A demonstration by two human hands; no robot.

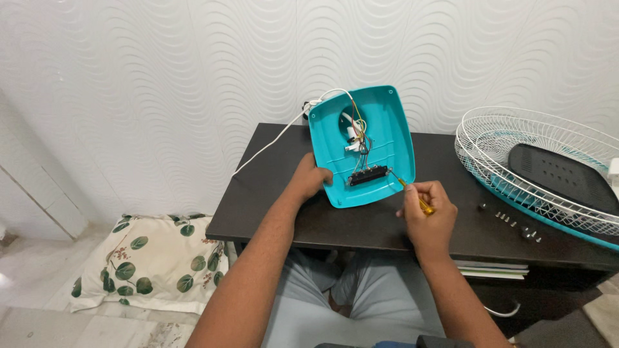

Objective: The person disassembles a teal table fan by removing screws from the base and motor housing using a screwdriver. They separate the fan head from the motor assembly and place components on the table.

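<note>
The turquoise plastic fan base cover (371, 151) is lying tilted mid-worktop (361, 225), the left hand (309, 180) gripping its near-left edge while the right hand (427, 212) is closing around a yellow-handled screwdriver (412, 193) touching its black switch block (369, 175).

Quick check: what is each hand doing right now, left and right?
Left hand: closed on the edge of the teal plastic base cover, holding it tilted up.
Right hand: closed around a yellow-handled screwdriver, tip at the black switch block.

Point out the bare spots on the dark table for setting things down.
Bare table lies left of the left hand, and along the front edge between both hands. Right of the right hand, loose screws and the fan grille crowd it.
</note>
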